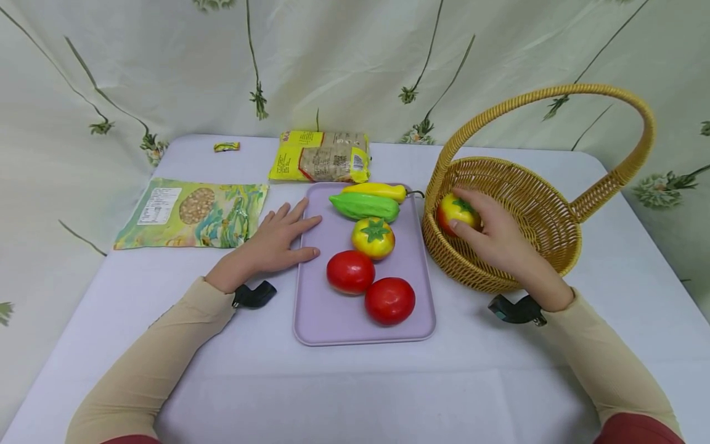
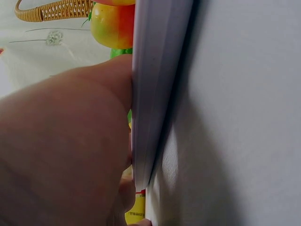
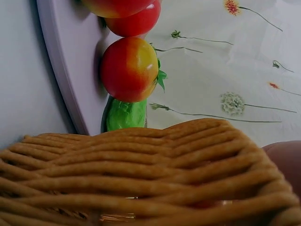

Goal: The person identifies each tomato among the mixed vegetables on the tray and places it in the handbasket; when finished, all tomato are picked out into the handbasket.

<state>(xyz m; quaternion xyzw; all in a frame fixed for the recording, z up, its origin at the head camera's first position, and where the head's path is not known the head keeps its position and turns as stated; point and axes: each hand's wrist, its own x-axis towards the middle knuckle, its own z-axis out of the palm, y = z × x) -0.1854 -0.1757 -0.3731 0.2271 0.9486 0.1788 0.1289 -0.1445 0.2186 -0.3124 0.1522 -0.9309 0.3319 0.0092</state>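
My right hand point(image 1: 499, 240) is inside the wicker basket point(image 1: 546, 213) at right, fingers curled around a red-yellow tomato point(image 1: 456, 211). My left hand point(image 1: 277, 240) lies flat, fingers straight, on the left rim of the lilac tray point(image 1: 327, 314), holding nothing. 3 tomatoes sit on the tray.

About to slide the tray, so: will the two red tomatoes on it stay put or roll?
The red tomatoes look round and glossy, so they would probably roll. They touch each other, so one may nudge the other. The tray has only a low rim, likely a weak stop.
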